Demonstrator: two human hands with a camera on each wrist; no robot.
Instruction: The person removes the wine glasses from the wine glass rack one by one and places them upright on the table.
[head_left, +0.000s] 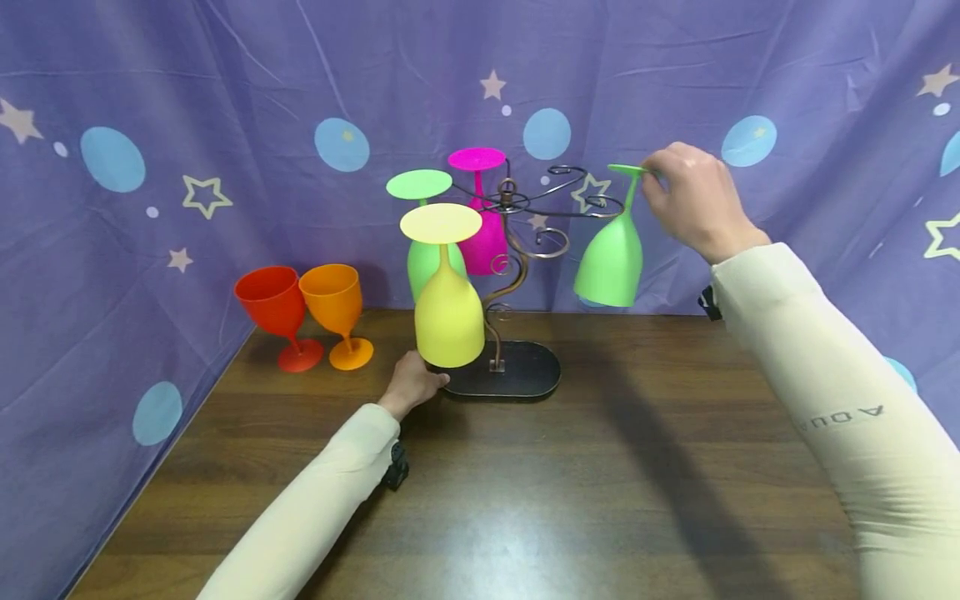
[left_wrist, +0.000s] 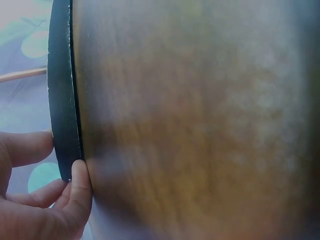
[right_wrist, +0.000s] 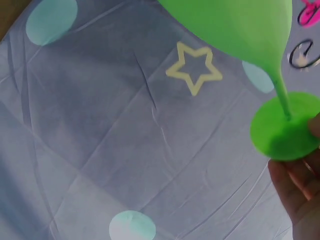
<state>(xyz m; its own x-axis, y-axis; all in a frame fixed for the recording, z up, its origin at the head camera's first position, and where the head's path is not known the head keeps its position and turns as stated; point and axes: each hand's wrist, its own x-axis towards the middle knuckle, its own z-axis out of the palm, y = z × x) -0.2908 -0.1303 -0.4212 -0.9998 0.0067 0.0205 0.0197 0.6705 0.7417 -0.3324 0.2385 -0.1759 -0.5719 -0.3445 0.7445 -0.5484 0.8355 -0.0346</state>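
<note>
A metal wine glass rack with curled arms (head_left: 506,200) and a black oval base (head_left: 521,371) stands on the table. My left hand (head_left: 411,383) grips the left end of that base, its thumb (left_wrist: 30,147) on one face and fingertips around the edge in the left wrist view. To the right of the rack, my right hand (head_left: 697,196) pinches the foot of an upside-down light green goblet (head_left: 613,260), whose stem is beside the end of a rack arm; contact cannot be told. A yellow goblet (head_left: 448,321), another green goblet (head_left: 422,267) and a magenta goblet (head_left: 487,242) hang upside down on the rack.
A red goblet (head_left: 273,296) and an orange goblet (head_left: 333,300) stand upright at the back left of the wooden table (head_left: 600,500). A purple star-patterned curtain (head_left: 420,75) closes off the back and sides.
</note>
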